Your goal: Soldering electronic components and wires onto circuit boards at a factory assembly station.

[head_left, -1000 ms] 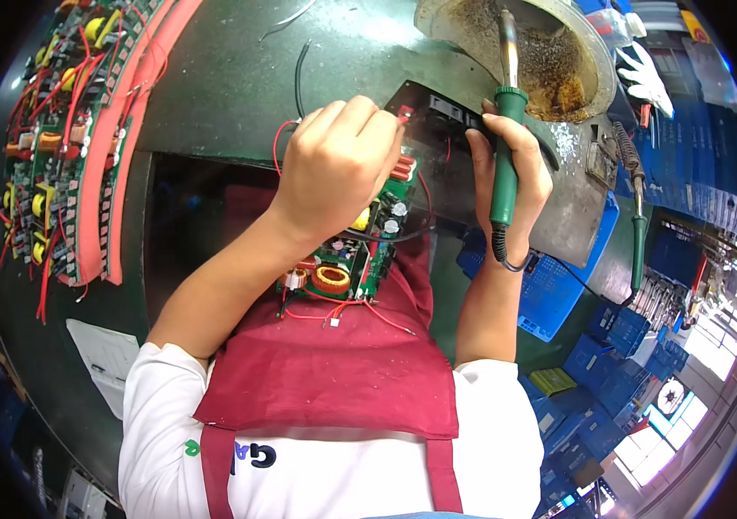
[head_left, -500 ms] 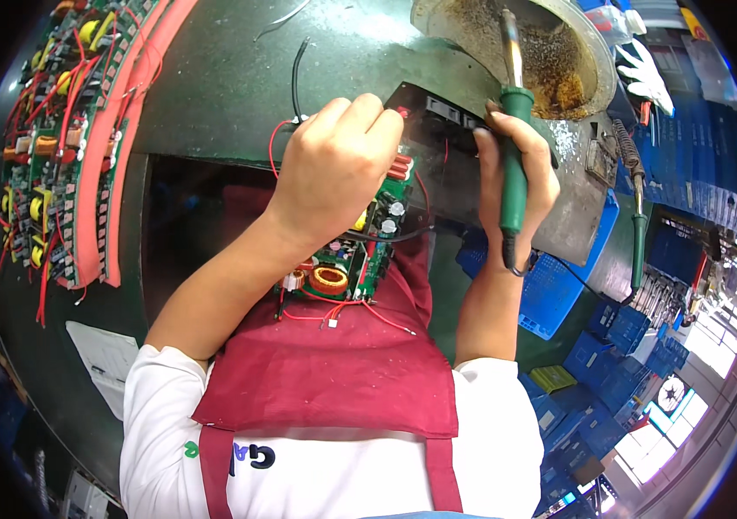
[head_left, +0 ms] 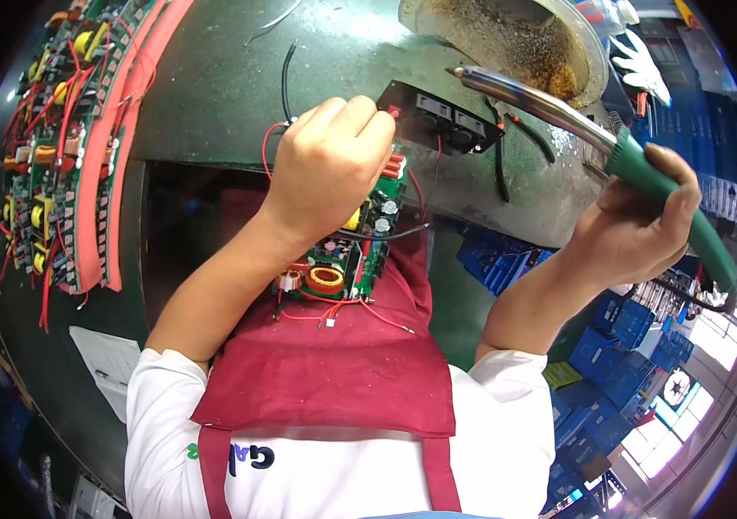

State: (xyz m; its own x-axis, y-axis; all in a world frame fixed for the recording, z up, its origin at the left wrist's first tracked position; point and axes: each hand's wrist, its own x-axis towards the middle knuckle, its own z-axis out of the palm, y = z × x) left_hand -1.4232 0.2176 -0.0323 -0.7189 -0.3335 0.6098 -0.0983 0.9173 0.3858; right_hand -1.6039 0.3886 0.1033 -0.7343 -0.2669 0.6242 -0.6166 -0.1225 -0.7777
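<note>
My right hand (head_left: 632, 229) is wrapped around the green handle of a soldering iron (head_left: 550, 108), raised on the right with its tip pointing left above the bench. Closed in a fist, my left hand (head_left: 329, 169) covers the upper part of a green circuit board (head_left: 368, 251); what its fingers grip is hidden. That board carries a copper-wound coil (head_left: 325, 278), capacitors and loose red and black wires, and its lower end overhangs my apron. Just beyond my left hand lies a black panel with sockets (head_left: 442, 117), a thin wire running from it.
Pliers (head_left: 507, 151) rest beside the panel. Behind stands a scorched round metal dish (head_left: 524, 43). Stacked circuit boards with pink-red strips (head_left: 83, 147) fill the left side. A white glove (head_left: 641, 67) and blue bins (head_left: 610, 346) are at right; a black wire (head_left: 288, 82) lies on the bench.
My right hand has swung right, away from the panel, and the soldering iron has turned from upright to slanting left. The pliers have come into sight. My left hand stays nearly in place.
</note>
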